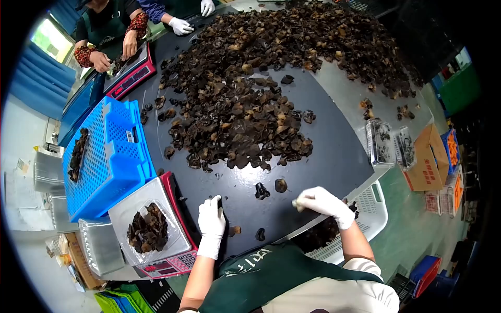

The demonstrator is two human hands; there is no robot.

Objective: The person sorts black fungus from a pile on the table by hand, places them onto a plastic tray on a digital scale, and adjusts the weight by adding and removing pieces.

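Observation:
White gloves cover both my hands. My left hand (212, 219) is over the dark table near its front edge, fingers pinched together on a small dark piece, beside the red scale (175, 208). On the scale's plate a clear tray (147, 228) holds dark mushroom pieces. My right hand (315, 201) is near the table's right front edge, fingers closed around something small and pale that I cannot make out. Between my hands lie a few loose pieces, one dark (262, 191) and one brown (281, 185). Beyond them spreads a big heap of dark mushrooms (240, 125).
Blue crates (112, 151) stand at the left and a white basket (373, 214) at the right front. Clear boxes (380, 143) and a cardboard box (427, 161) are at the right. Two co-workers' hands (181, 26) are across the table, near another red scale (130, 78).

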